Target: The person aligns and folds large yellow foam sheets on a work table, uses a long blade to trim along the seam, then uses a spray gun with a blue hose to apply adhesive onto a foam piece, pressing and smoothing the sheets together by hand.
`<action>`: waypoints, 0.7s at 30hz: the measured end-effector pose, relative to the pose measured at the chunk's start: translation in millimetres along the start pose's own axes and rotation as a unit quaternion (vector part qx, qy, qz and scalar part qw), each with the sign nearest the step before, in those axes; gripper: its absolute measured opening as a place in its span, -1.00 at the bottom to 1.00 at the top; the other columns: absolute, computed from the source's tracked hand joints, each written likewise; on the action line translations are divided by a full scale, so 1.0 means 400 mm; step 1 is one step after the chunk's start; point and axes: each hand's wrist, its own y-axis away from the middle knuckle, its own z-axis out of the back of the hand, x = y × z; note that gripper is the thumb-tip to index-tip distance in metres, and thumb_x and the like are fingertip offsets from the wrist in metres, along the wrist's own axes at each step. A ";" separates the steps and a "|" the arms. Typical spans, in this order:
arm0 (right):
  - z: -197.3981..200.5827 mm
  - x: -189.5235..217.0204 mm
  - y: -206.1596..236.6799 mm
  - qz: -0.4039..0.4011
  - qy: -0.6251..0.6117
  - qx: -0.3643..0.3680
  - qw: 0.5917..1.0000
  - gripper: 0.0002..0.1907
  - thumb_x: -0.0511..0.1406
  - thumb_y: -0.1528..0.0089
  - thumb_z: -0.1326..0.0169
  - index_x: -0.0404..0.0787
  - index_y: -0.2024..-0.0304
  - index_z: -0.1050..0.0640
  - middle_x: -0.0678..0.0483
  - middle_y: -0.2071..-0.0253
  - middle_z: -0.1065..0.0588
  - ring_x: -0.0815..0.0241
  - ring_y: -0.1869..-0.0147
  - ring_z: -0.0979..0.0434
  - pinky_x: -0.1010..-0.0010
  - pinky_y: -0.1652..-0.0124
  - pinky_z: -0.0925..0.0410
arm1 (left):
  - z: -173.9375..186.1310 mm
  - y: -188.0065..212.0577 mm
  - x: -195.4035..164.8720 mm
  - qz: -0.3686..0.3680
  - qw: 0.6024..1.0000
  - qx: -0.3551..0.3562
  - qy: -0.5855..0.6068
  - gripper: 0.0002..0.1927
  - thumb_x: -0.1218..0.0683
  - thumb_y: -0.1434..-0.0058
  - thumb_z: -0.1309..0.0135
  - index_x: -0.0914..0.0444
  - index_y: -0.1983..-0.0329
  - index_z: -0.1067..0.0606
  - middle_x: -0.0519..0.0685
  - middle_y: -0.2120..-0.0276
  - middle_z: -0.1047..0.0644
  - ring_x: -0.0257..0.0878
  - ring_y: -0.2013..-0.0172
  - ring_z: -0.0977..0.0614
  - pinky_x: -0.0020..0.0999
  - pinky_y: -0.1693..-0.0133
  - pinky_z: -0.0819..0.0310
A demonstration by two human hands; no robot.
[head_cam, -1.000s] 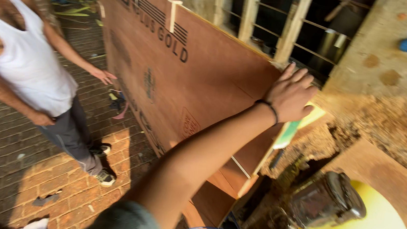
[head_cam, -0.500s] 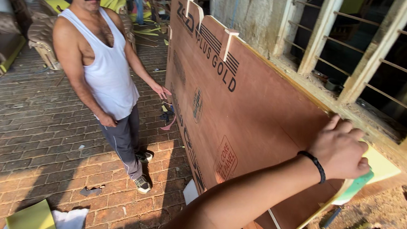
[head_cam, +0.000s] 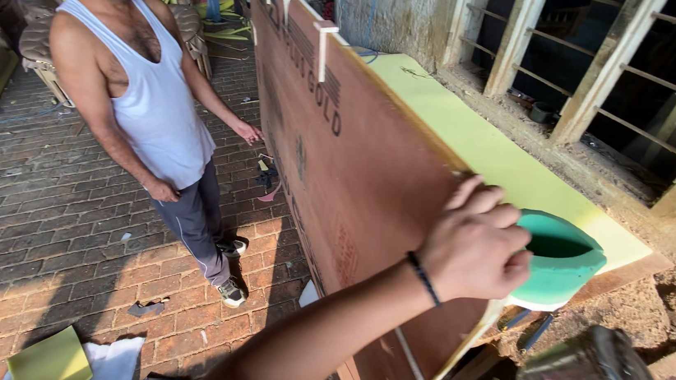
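One hand (head_cam: 477, 249) is in view, fingers curled over the top edge of one upright brown board (head_cam: 356, 175); which hand it is cannot be told. A green foam piece (head_cam: 558, 261) sits just beside it. Beyond, one co-worker (head_cam: 148, 106) stands on open brick floor (head_cam: 20, 225).

The hand (head_cam: 473, 248) hides its fingertips behind the plywood sheet's (head_cam: 357, 167) top edge.
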 end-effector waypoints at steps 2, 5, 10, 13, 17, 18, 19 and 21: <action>-0.001 0.009 -0.017 -0.002 -0.002 0.009 1.000 -0.27 -0.40 -0.08 -0.24 -0.32 -0.32 -0.39 -0.09 0.27 -0.58 0.09 0.19 -0.60 0.24 0.12 -0.46 | 0.049 0.008 0.007 -0.009 1.000 0.000 0.000 -0.83 0.02 -0.08 -0.10 0.18 0.55 -0.49 -0.03 0.35 -0.49 -0.01 -0.04 -0.52 0.14 -0.35 -0.20; -0.040 0.021 -0.055 -0.003 -0.008 0.023 1.000 -0.27 -0.40 -0.08 -0.24 -0.32 -0.32 -0.39 -0.09 0.27 -0.58 0.10 0.20 -0.60 0.25 0.12 -0.46 | 0.095 -0.008 0.020 -0.010 1.000 0.022 -0.006 -0.81 0.02 -0.06 -0.10 0.18 0.59 -0.46 -0.03 0.41 -0.46 -0.01 0.04 -0.51 0.12 -0.33 -0.25; -0.078 0.026 -0.113 -0.003 -0.019 0.040 0.999 -0.27 -0.38 -0.08 -0.25 -0.31 -0.32 -0.39 -0.08 0.28 -0.58 0.12 0.20 -0.60 0.26 0.13 -0.46 | 0.164 0.002 0.063 -0.031 0.999 0.015 0.001 -0.87 0.03 -0.01 -0.09 0.16 0.55 -0.50 -0.06 0.42 -0.48 -0.05 0.07 -0.50 0.03 -0.25 -0.20; -0.057 0.021 -0.117 0.006 -0.027 0.055 0.998 -0.27 -0.38 -0.08 -0.25 -0.31 -0.32 -0.39 -0.08 0.28 -0.58 0.12 0.21 -0.60 0.26 0.14 -0.46 | 0.190 0.037 0.076 -0.037 0.999 0.023 -0.001 -0.90 0.04 0.08 -0.07 0.14 0.61 -0.51 -0.08 0.49 -0.47 -0.08 0.15 -0.49 0.06 -0.21 -0.18; -0.046 0.014 -0.107 0.004 -0.041 0.065 0.997 -0.26 -0.37 -0.07 -0.26 -0.31 -0.32 -0.39 -0.08 0.28 -0.58 0.13 0.21 -0.59 0.27 0.14 -0.46 | 0.200 0.049 0.097 -0.039 0.998 0.036 -0.014 -0.91 0.07 0.05 -0.09 0.17 0.56 -0.52 -0.08 0.44 -0.49 -0.08 0.12 -0.50 0.05 -0.25 -0.20; -0.051 0.013 -0.104 0.003 -0.044 0.061 0.997 -0.26 -0.37 -0.07 -0.26 -0.30 -0.32 -0.39 -0.07 0.28 -0.58 0.14 0.21 -0.59 0.27 0.14 -0.46 | 0.200 0.045 0.101 -0.038 0.999 0.033 -0.015 -0.91 0.06 0.06 -0.09 0.17 0.57 -0.52 -0.08 0.43 -0.49 -0.08 0.11 -0.50 0.06 -0.25 -0.20; -0.059 0.013 -0.106 -0.018 -0.033 0.057 0.998 -0.26 -0.36 -0.08 -0.26 -0.29 -0.32 -0.38 -0.09 0.30 -0.57 0.12 0.22 -0.60 0.26 0.14 -0.46 | 0.198 0.039 0.105 -0.038 0.999 0.029 -0.018 -0.91 0.06 0.06 -0.10 0.16 0.57 -0.51 -0.08 0.42 -0.49 -0.07 0.10 -0.51 0.07 -0.26 -0.19; -0.078 0.019 -0.113 -0.013 -0.032 0.092 0.995 -0.27 -0.38 -0.08 -0.25 -0.29 -0.31 -0.37 -0.09 0.31 -0.58 0.10 0.22 -0.62 0.23 0.14 -0.48 | 0.199 0.028 0.112 -0.037 0.999 0.026 -0.022 -0.92 0.07 0.05 -0.10 0.15 0.57 -0.50 -0.08 0.41 -0.48 -0.07 0.09 -0.51 0.06 -0.26 -0.20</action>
